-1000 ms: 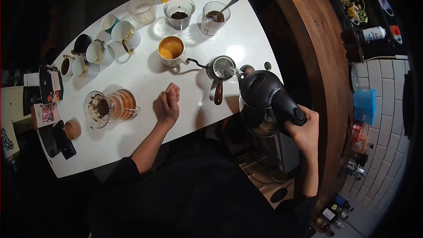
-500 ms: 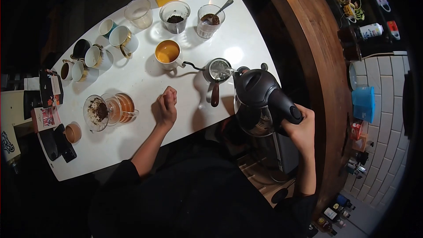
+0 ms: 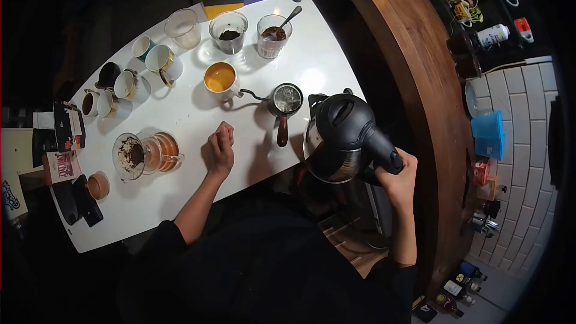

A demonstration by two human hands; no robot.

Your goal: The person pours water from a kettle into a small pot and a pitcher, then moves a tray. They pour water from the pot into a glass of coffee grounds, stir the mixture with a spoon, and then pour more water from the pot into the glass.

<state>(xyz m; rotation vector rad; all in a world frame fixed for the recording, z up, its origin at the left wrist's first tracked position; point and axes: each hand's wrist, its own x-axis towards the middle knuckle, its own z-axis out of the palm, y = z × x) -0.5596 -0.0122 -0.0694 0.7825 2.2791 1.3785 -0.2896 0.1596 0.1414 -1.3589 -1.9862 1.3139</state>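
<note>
My right hand (image 3: 397, 181) is wrapped around the handle of a black electric kettle (image 3: 343, 125) with a see-through lower body, held over the table's front right edge. Just left of its spout stands a small gooseneck pouring kettle (image 3: 286, 98), lidless, with water in it and a dark wooden handle. No stream shows between the two. My left hand (image 3: 222, 149) rests on the white table (image 3: 252, 171) in a loose fist, with nothing seen in it. Beyond it is a white cup (image 3: 221, 80) holding orange-brown liquid. A glass dripper (image 3: 130, 155) with wet coffee grounds leans by a glass server (image 3: 165, 153) of brown coffee.
Several mugs (image 3: 161, 60) stand at the back left. Along the far side are an empty glass (image 3: 183, 29), a glass of dark grounds (image 3: 228, 31) and one with a spoon (image 3: 275, 36). A wooden counter (image 3: 396, 54) runs along the right.
The stream of water from the electric kettle into the gooseneck kettle has stopped, and the electric kettle has tipped back from it. My left hand stays in its fist; the view has shifted slightly.
</note>
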